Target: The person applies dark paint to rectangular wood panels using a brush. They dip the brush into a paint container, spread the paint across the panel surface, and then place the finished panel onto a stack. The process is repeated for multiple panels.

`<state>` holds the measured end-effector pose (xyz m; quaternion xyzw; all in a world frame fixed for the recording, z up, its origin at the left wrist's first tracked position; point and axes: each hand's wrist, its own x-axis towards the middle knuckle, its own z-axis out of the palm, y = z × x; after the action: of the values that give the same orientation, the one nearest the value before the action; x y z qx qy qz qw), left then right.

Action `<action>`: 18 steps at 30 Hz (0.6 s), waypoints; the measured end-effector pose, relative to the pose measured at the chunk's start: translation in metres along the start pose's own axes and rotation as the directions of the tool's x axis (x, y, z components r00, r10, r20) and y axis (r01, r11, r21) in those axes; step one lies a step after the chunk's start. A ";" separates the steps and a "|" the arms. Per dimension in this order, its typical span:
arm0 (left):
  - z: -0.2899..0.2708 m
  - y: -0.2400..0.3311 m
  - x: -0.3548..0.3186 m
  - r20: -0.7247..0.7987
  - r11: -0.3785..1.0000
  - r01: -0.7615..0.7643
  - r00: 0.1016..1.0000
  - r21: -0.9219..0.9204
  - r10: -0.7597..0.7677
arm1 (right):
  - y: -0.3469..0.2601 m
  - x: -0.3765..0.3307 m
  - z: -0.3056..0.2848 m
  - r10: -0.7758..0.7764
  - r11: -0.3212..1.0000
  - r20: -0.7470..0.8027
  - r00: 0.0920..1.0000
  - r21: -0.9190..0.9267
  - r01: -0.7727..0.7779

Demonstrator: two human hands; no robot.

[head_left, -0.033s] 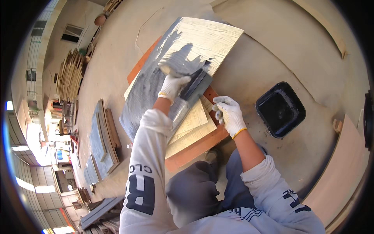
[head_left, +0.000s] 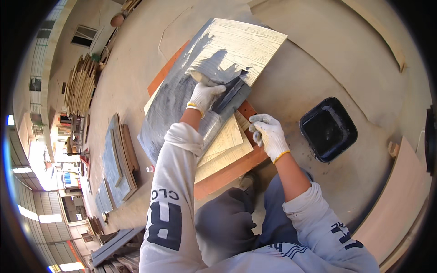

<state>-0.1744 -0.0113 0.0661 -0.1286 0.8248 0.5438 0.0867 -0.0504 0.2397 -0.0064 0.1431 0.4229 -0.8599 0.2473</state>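
A wide paintbrush [head_left: 202, 78] is gripped in the left hand [head_left: 204, 96], which is covered by a white work glove with a yellow cuff band. The fingers are closed around the handle, and the bristle end is pressed flat against a wooden panel [head_left: 246, 43]. The brush is pointed away from the hand toward about 11 o'clock, so its long axis is run from roughly 5 to 11 o'clock; the exact line of the handle is hidden inside the glove.

The panel is seen in the upper middle of the view, with its long axis laid from 7 o'clock up to 1 o'clock. Its lower left part is covered in dark grey paint, while the corner toward 1 o'clock is left as pale bare grain. A ragged edge of wet grey is found just beside the bristles.

The right hand [head_left: 268, 133], gloved likewise, is rested at 4 o'clock from the brush, on the near edge of a stack of pale boards [head_left: 227, 148] that is laid beneath the painted panel. Its fingers are curled loosely and nothing is held in them. An orange-brown board [head_left: 227, 175] is lain under the whole stack.

A square black tub [head_left: 328, 129] is set on the concrete floor [head_left: 309, 68] at 3 o'clock from the right hand, well apart from the boards. At 9 o'clock, further grey-painted panels [head_left: 114, 161] are stacked on the floor.
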 end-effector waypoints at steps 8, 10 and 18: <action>-0.059 -0.041 -0.060 0.024 0.973 0.209 0.978 -0.095 -0.208 | -0.059 -0.023 -0.022 -0.014 0.970 -0.021 1.000 -0.243 0.008; -0.080 -0.052 -0.078 -0.024 0.949 0.314 0.949 -0.020 -0.315 | -0.073 -0.027 -0.023 -0.049 0.975 -0.066 0.997 -0.218 0.034; -0.047 -0.027 -0.008 0.029 0.979 0.145 0.989 -0.142 -0.142 | -0.051 -0.005 -0.007 0.026 0.969 -0.078 0.997 -0.243 -0.045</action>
<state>-0.1589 -0.0642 0.0629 -0.1885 0.7712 0.5952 0.1239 -0.0736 0.2737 0.0250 0.1510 0.5321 -0.7907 0.2625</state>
